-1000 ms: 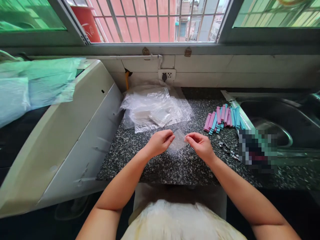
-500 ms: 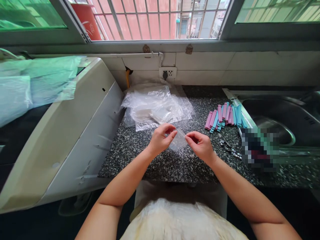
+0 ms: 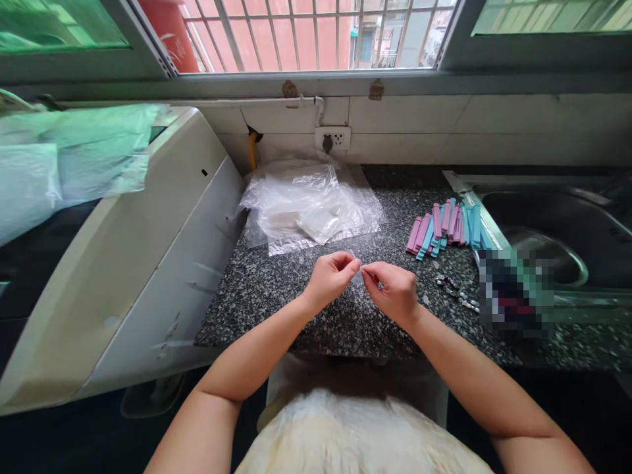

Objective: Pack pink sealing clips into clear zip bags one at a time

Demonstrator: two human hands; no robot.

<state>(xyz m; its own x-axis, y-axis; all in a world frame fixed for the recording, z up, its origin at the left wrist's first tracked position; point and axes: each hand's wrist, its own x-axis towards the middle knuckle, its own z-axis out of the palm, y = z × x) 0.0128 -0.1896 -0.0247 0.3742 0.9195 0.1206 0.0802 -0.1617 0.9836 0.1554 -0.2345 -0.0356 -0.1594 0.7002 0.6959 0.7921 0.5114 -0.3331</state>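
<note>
- Left hand [image 3: 332,280] and right hand [image 3: 392,289]: grip pinching a small clear plastic piece [image 3: 356,276], mostly hidden; how much handling remains, I cannot tell.
- Beyond the grip: loose, crinkled, glossy plastic bags [image 3: 291,207].
- Right of it: slim pink and blue clips [image 3: 437,224], on speckled worktop [image 3: 326,332].

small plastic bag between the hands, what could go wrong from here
The small plastic bag is thin and pinched only at the fingertips of the left hand and right hand, so it could slip from either grip or tear if they pull apart.

The pink and blue clips lie in a loose heap close beside the sink; a knock from the right forearm might push some over the rim.
</note>
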